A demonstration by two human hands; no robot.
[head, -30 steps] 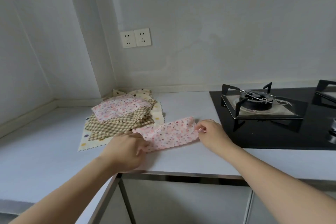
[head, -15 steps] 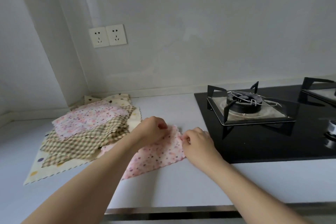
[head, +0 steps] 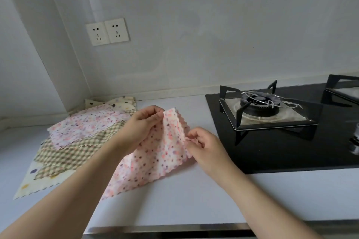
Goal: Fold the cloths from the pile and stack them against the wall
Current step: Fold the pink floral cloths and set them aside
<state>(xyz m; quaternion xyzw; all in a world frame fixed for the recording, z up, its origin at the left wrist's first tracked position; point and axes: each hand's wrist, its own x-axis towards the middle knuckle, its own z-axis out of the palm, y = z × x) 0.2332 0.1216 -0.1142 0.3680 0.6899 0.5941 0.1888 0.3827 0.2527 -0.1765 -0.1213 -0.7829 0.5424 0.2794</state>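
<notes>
A pink flowered cloth [head: 153, 161] with a scalloped edge lies partly on the white counter [head: 184, 200], its right end lifted. My left hand [head: 139, 126] pinches its upper corner a little above the counter. My right hand [head: 204, 145] pinches the edge lower down on the right. To the left, in the corner by the wall, lies the pile of cloths [head: 77, 141]: a pink flowered one on top, green checked ones under it, and a cream dotted one at the bottom.
A black gas hob [head: 272, 122] with metal pan supports fills the counter's right side. Two white wall sockets [head: 107, 32] sit above the pile. The counter's front edge with a metal strip [head: 165, 229] runs below my arms.
My left hand has carried the cloth's left end across to the right, folding it over, and then lifted the corner. The view has shifted right and closer.
</notes>
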